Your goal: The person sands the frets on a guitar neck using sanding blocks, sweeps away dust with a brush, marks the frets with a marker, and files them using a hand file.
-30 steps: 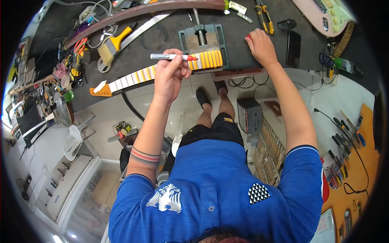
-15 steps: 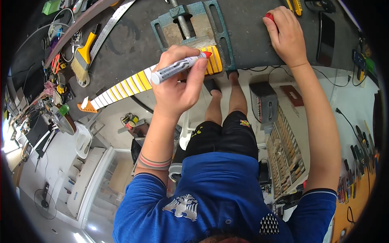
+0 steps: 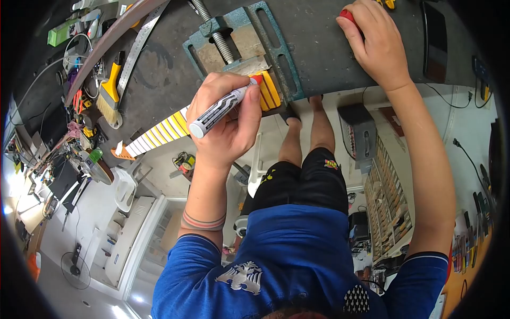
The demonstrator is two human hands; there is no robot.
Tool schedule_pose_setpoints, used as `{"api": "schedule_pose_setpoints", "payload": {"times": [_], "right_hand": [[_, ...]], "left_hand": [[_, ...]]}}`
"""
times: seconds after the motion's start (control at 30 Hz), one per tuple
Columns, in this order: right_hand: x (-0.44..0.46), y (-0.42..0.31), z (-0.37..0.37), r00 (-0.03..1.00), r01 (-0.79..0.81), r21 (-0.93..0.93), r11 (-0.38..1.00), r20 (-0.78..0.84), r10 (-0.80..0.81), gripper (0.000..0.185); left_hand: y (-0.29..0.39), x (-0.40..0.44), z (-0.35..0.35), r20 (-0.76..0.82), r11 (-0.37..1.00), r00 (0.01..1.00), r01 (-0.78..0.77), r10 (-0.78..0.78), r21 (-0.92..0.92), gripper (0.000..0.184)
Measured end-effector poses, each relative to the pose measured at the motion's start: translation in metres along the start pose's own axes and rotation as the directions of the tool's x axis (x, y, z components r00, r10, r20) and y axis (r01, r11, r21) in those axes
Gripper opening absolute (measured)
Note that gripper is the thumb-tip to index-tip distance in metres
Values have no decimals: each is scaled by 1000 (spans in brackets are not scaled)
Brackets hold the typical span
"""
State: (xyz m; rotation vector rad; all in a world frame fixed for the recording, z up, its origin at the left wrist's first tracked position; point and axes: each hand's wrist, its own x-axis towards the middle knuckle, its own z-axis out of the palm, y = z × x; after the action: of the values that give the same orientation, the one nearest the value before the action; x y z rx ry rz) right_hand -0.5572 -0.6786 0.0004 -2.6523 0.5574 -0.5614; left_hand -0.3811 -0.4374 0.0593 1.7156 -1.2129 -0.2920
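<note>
1. Yellow and white strips cross the guitar neck, which lies along the desk's near edge, its orange-brown headstock toward the left end.
2. Our left hand pinches a grey-barrelled marker between thumb and fingers, red tip over the strips at the neck's wide end; we cannot tell whether it touches.
3. Our right hand curls around a small red cap above the desk's right half.
4. Below the near edge, we see a rack holding rows of small pale pieces; beside it stands a dark grey box, its inside hidden from us.
5. Just beyond the neck's wide end sits a green metal vise with a coarse threaded screw.
6. Toward the left end, a yellow-handled brush with pale bristles lies by a straight metal ruler; a flat black phone lies toward the right end.
7. Our desk is dark and scuffed; a white chair stands below its left end.
</note>
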Motion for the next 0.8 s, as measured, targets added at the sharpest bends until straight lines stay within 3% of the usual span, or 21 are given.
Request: {"api": "schedule_pose_setpoints", "payload": {"times": [0.37,0.8], "right_hand": [[-1,1,2,1000,3,-3,1000,-19,-3,20],[-3,2,3,999,9,-13,1000,-32,-9,20]], "left_hand": [[-2,0,5,-8,996,999,-49,50,76,21],[10,-9,0,151,979,978,-160,141,123,33]]}}
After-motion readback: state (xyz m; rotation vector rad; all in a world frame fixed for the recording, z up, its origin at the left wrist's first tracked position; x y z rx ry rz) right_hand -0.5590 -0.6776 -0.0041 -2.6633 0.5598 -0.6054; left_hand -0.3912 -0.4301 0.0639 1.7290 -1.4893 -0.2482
